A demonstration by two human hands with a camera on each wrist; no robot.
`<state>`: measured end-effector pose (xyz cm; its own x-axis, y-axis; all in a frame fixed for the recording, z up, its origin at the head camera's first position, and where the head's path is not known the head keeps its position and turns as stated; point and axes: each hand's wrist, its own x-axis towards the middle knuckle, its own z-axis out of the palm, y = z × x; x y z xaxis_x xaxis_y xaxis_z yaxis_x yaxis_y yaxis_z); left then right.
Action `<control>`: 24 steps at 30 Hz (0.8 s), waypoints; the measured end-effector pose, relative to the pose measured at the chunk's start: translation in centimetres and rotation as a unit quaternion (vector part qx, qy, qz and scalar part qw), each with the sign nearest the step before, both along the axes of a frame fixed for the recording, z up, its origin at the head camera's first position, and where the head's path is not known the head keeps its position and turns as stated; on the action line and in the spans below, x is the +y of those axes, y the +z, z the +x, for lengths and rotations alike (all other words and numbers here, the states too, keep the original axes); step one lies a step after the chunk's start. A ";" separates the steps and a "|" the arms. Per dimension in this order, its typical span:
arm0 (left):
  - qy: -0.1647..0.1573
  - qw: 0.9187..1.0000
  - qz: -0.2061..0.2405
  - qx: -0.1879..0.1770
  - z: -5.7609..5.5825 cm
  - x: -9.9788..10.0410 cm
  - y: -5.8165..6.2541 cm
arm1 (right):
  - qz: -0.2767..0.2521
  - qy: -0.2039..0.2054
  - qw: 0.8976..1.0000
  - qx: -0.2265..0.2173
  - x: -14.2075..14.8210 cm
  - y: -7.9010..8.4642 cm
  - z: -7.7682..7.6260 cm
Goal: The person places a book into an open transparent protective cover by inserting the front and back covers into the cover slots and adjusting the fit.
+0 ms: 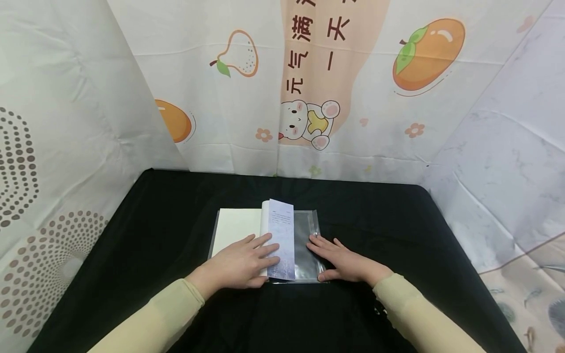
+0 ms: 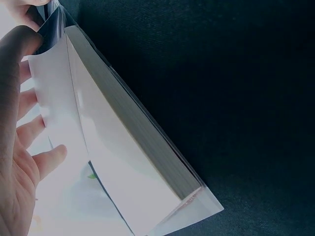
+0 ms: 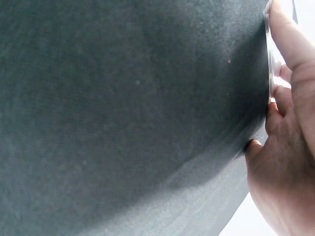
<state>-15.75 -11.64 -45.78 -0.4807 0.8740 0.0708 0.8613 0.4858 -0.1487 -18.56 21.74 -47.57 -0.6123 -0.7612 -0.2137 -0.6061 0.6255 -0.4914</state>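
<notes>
A thick book (image 1: 238, 221) lies opened on the black-covered table, a blank cream page at its left. The pale blue printed cover flap (image 1: 281, 245) stands out from it, and beyond that a clear plastic book cover (image 1: 304, 250) stretches to the right. My left hand (image 1: 240, 261) rests across the book and flap with its fingers spread. On the plastic cover's right edge lie the fingers of my right hand (image 1: 342, 261), also spread. The left wrist view shows the book's page block (image 2: 133, 130) beside the left hand's extended fingers.
Black cloth (image 1: 375, 215) covers the table all round the book. A white printed curtain (image 1: 212, 113) hangs behind the far table edge, with more hanging cloth (image 1: 499, 147) at both sides.
</notes>
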 end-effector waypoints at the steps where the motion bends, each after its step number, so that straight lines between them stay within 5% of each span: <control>1: 0.001 1.000 -0.001 -0.001 0.0 -0.1 0.0 | 0.000 0.000 1.000 0.000 0.0 0.0 0.0; 24: 0.051 0.998 0.014 -0.030 0.5 -1.4 -0.3 | -0.007 0.007 1.000 0.003 0.0 -0.1 0.0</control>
<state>-15.25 -13.00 -46.03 -0.5713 0.8183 0.0627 0.8141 0.5747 -0.0829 -18.58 21.75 -47.71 -0.6032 -0.7722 -0.1997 -0.6169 0.6104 -0.4969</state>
